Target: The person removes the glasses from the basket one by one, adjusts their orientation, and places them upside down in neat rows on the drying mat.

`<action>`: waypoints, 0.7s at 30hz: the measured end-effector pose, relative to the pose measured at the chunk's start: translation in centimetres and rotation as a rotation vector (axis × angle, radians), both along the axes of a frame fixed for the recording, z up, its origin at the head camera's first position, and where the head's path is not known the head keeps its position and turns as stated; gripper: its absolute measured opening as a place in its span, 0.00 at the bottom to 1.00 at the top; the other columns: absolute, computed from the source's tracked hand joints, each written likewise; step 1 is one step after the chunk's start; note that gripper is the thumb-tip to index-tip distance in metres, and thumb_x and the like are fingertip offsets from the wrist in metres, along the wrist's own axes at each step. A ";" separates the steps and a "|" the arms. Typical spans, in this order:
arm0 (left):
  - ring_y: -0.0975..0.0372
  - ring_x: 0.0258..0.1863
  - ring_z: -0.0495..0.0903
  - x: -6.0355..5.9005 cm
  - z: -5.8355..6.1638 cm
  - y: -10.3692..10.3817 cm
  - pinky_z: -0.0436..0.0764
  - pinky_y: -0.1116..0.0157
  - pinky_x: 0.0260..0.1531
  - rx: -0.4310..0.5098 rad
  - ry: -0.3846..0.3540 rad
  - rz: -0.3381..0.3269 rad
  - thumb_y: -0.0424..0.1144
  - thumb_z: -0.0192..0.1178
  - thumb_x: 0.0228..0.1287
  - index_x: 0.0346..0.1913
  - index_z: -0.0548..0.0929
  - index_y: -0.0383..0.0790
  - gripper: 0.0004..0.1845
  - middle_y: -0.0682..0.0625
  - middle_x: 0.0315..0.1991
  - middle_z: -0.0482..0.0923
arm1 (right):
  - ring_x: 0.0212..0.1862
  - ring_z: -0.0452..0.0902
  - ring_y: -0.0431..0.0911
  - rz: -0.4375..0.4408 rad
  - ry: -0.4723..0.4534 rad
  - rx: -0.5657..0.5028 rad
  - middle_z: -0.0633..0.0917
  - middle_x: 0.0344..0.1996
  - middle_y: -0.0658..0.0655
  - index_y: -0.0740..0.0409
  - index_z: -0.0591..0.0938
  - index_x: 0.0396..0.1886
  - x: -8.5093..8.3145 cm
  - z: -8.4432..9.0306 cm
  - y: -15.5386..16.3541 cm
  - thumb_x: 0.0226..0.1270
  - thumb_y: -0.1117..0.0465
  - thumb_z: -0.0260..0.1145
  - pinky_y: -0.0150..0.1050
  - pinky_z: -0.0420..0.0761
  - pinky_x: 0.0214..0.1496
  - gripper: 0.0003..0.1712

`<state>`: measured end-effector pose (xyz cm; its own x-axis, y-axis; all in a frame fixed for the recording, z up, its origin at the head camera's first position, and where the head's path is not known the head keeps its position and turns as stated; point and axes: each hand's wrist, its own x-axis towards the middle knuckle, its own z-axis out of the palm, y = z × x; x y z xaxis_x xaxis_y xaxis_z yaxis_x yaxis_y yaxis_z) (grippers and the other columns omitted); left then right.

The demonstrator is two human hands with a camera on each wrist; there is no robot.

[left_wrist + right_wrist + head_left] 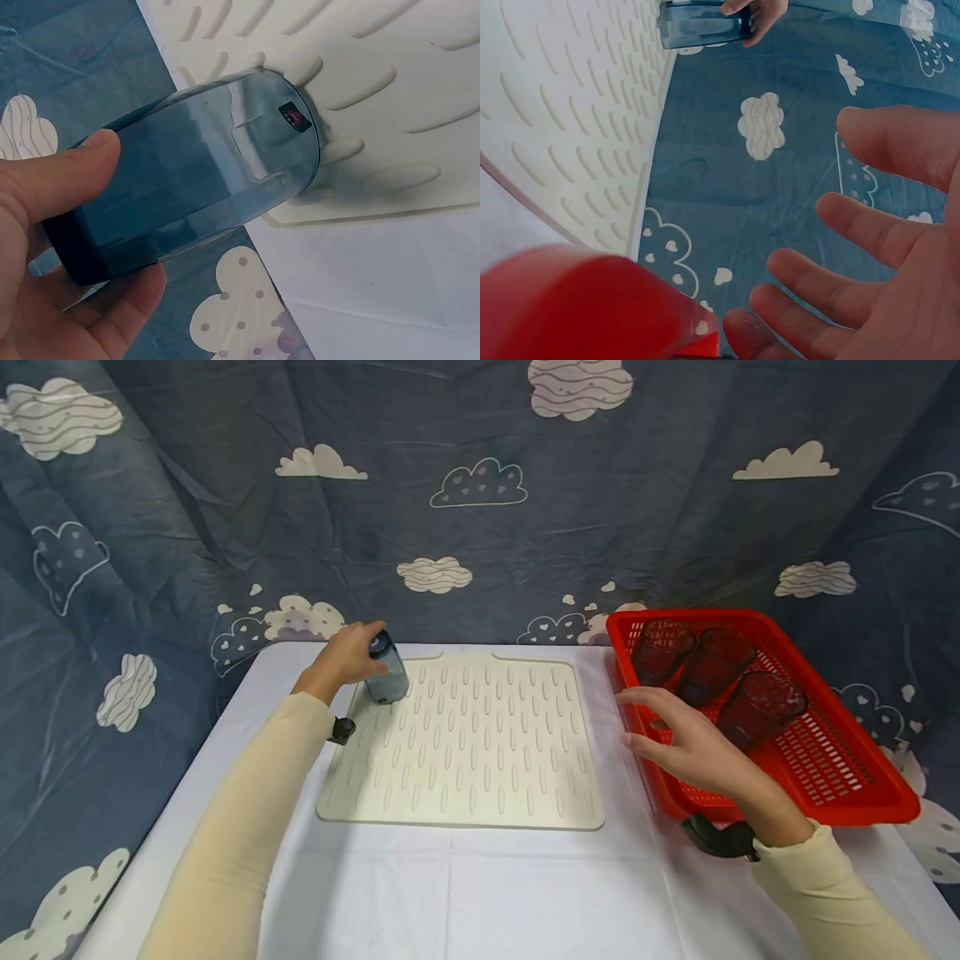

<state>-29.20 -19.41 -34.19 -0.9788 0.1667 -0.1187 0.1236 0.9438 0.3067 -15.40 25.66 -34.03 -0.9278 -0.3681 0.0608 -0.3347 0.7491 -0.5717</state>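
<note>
Left fingers (139, 304) grip the blue glass (199, 172); right fingers (866, 229) spread loosely, released.

The held glass (389, 678) is translucent blue, the mat (465, 743) cream, the basket (873, 806) red, the navy backdrop (480, 547) cloud-patterned.

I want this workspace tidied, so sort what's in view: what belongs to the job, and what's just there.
Likely part of the job:
blue-tinted tumbler, in the left hand
cream textured mat
red slotted basket
three tumblers inside it

Apparently just there:
cloud-print backdrop
white tablecloth
</note>
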 end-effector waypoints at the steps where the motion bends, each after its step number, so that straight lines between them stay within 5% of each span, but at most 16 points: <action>1: 0.43 0.62 0.73 0.0 0.0 0.0 0.76 0.47 0.60 -0.004 -0.004 -0.002 0.39 0.66 0.62 0.76 0.60 0.38 0.41 0.31 0.67 0.67 | 0.65 0.66 0.62 0.002 0.002 -0.001 0.71 0.66 0.65 0.55 0.69 0.69 0.0 -0.1 0.0 0.67 0.55 0.68 0.71 0.71 0.62 0.33; 21: 0.37 0.75 0.55 0.1 -1.1 0.0 0.65 0.39 0.69 0.047 -0.028 0.053 0.40 0.60 0.68 0.80 0.45 0.43 0.45 0.33 0.78 0.47 | 0.67 0.65 0.63 0.003 0.018 0.018 0.70 0.68 0.65 0.55 0.69 0.69 0.1 0.7 0.9 0.67 0.52 0.68 0.71 0.70 0.62 0.34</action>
